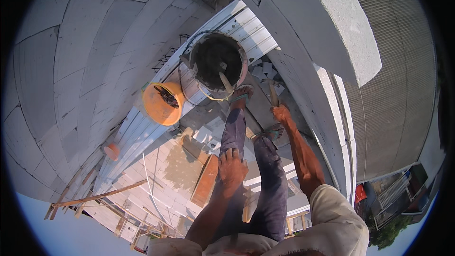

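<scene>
Pale wooden handle (274, 95), right of centre, clamped in right fingers (277, 110).
Left fingers (229, 155) slightly apart on dark trouser leg (233, 133); round pinkish-rimmed bucket (244, 62) upper centre.

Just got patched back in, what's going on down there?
The person's right hand grips a wooden handle; the tool's far end is hard to make out. The left hand rests on the left leg. Ahead is a large bucket of dark material, with another wooden handle sticking out. Left of it, an orange bucket contains dark pieces.
</scene>
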`<action>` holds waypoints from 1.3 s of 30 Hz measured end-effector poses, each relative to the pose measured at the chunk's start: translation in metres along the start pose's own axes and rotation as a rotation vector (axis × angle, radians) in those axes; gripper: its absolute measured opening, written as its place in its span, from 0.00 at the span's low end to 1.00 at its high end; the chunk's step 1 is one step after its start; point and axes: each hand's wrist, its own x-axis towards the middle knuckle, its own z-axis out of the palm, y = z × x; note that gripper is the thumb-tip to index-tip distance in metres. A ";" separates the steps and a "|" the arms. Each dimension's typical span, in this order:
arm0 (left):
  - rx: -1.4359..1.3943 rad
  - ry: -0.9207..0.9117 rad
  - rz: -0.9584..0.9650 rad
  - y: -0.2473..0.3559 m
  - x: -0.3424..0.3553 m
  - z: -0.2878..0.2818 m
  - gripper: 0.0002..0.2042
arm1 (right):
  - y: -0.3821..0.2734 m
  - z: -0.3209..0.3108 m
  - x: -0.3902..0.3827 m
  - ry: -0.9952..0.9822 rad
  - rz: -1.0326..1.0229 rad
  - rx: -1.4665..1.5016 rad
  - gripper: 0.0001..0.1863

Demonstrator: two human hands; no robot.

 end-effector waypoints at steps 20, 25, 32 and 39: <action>-0.275 0.052 -0.041 -0.032 0.023 -0.020 0.28 | -0.145 0.043 0.235 0.280 -0.259 -0.357 0.27; -0.295 0.067 -0.057 -0.032 0.026 -0.021 0.25 | -0.118 0.020 0.123 -0.011 -0.331 -0.510 0.17; -0.238 0.105 -0.074 -0.029 0.015 -0.004 0.25 | -0.239 -0.038 -0.014 -0.191 -0.679 -0.224 0.26; -0.305 0.190 -0.061 -0.037 0.016 0.015 0.25 | -0.283 0.024 0.031 0.110 -0.593 -0.499 0.31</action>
